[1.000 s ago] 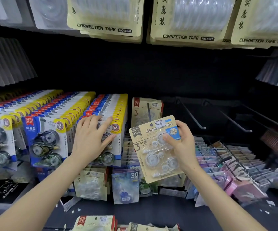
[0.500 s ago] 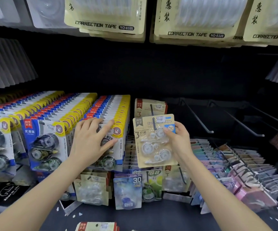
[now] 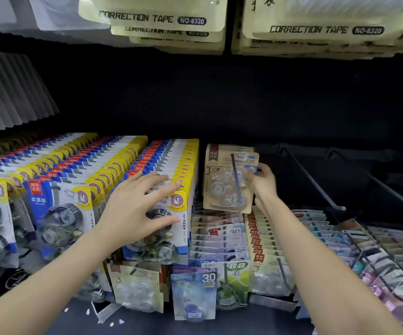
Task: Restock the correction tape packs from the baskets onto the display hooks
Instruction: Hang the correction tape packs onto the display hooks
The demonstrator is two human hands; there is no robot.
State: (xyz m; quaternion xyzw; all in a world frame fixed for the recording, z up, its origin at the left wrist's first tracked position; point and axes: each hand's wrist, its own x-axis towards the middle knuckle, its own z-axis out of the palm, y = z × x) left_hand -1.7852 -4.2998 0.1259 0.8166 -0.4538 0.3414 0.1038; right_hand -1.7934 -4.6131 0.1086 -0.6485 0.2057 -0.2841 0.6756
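Note:
A beige correction tape pack with three clear dispensers hangs on a dark display hook in the middle row, in front of a few like packs. My right hand pinches its right edge. My left hand lies flat with spread fingers on the front pack of the blue-and-yellow row just left of that hook. No basket is in view.
Two bare hooks jut out to the right of the beige packs. Full rows of blue-and-yellow packs fill the left. Lower hooks carry mixed packs and pastel ones. Large cream packs hang overhead.
My right hand moved the beige pack up and back; the hook now runs through its hole and the pack sits against those behind. My left hand stayed on the blue-and-yellow row.

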